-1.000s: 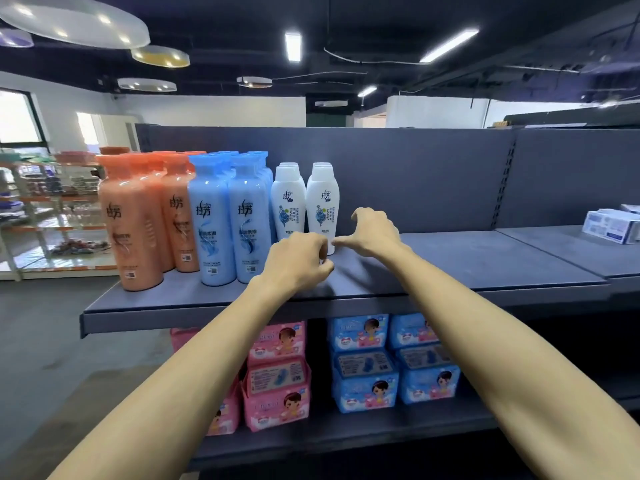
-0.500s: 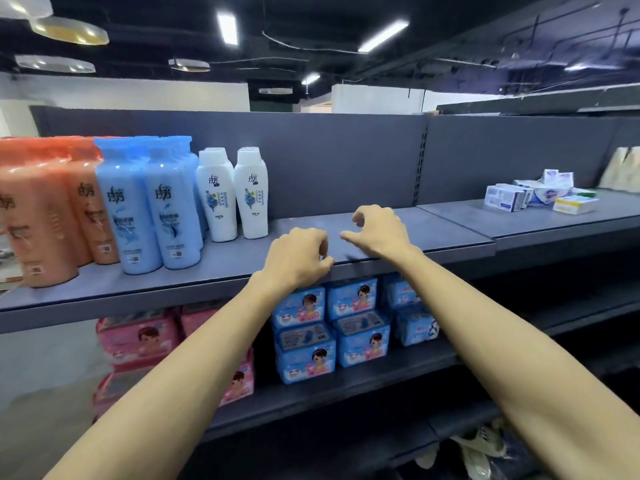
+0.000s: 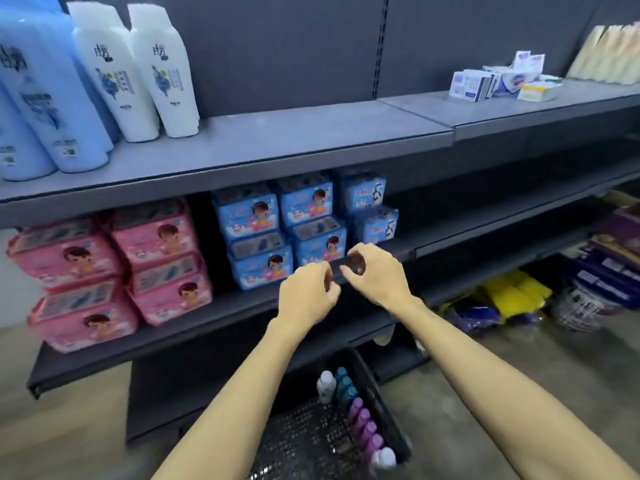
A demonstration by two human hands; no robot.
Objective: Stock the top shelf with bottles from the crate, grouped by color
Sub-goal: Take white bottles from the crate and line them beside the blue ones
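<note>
Our left hand (image 3: 306, 296) and right hand (image 3: 375, 275) hang close together in front of the middle shelf (image 3: 194, 323), just before its front edge. Both have fingers curled and hold nothing. Below our forearms the black crate (image 3: 304, 441) sits on the floor (image 3: 485, 375). Small bottles (image 3: 362, 420) stand in a row along its right wall, white-capped, teal and purple. On the top shelf (image 3: 311, 140), towards its left end, tall blue bottles (image 3: 52, 98) stand just beside two white bottles (image 3: 145, 71), the white pair closer to the back panel. Pink packs (image 3: 104, 268) and blue packs (image 3: 277, 230) are stacked on the middle shelf, pink to the left.
</note>
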